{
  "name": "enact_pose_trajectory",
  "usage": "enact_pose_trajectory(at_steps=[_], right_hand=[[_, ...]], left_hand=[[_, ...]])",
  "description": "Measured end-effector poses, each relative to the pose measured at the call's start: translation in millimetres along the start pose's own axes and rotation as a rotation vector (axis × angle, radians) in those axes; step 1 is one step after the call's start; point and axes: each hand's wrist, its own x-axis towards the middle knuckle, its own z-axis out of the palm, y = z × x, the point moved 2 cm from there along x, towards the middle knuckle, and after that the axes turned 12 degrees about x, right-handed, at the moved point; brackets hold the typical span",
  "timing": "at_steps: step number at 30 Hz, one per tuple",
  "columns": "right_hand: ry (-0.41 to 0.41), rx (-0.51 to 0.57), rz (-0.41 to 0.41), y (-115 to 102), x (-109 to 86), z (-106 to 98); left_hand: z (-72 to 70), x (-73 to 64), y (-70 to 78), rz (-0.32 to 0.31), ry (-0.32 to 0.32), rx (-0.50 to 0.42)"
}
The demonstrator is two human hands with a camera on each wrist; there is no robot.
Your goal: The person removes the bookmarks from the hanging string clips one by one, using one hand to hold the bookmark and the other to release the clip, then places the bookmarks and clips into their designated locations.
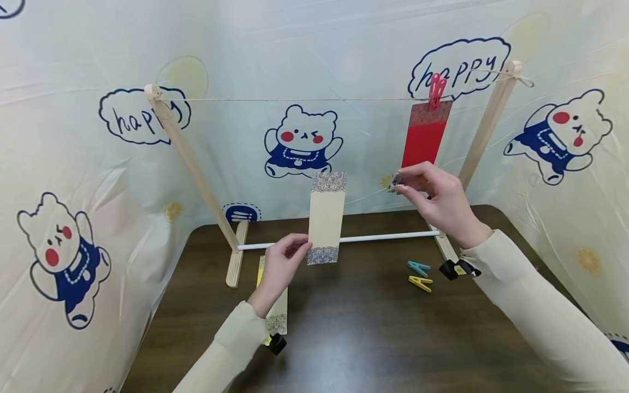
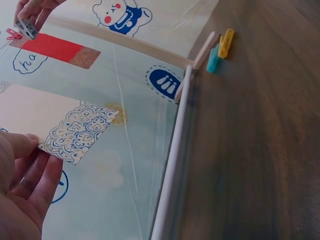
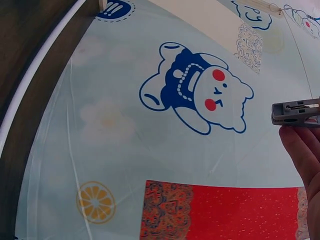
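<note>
Between thumb and fingers my left hand (image 1: 282,262) pinches a cream paper strip (image 1: 326,215) by its lower left edge. Blue lace print runs across both ends of the strip, which stands upright in front of the rack's white rod. My right hand (image 1: 444,199) pinches a grey clothespin (image 3: 295,112), raised to the right of the strip. Just above that hand hangs a red paper strip (image 1: 426,134) with patterned ends, held to the string (image 1: 295,100) by a red clothespin (image 1: 436,91). The right hand overlaps its lower end in the head view.
Wooden posts (image 1: 194,169) hold the string above the dark table (image 1: 354,338), joined below by a white rod (image 1: 388,237). A blue clothespin (image 1: 419,267) and a yellow clothespin (image 1: 420,283) lie at the right. Another patterned strip (image 1: 277,316) lies partly under the left forearm.
</note>
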Motion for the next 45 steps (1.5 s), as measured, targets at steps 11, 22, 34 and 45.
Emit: enact_pose_trajectory(at_steps=[11,22,34,45], right_hand=[[-0.012,-0.001,0.033,8.3,-15.7,1.2],[-0.031,-0.025,0.053,21.0,-34.3,5.8],[-0.088,-0.031,0.088,30.0,-50.4,11.6],[-0.134,-0.021,0.072,41.3,-66.5,16.5]], left_hand=[[-2.8,-13.2,-6.5,-0.057,-0.066,0.020],[-1.3,-24.3,-10.6,-0.062,-0.083,0.021],[-7.3,-39.6,-23.8,-0.095,-0.100,0.031],[-9.3,-52.8,-35.5,-0.166,-0.119,-0.001]])
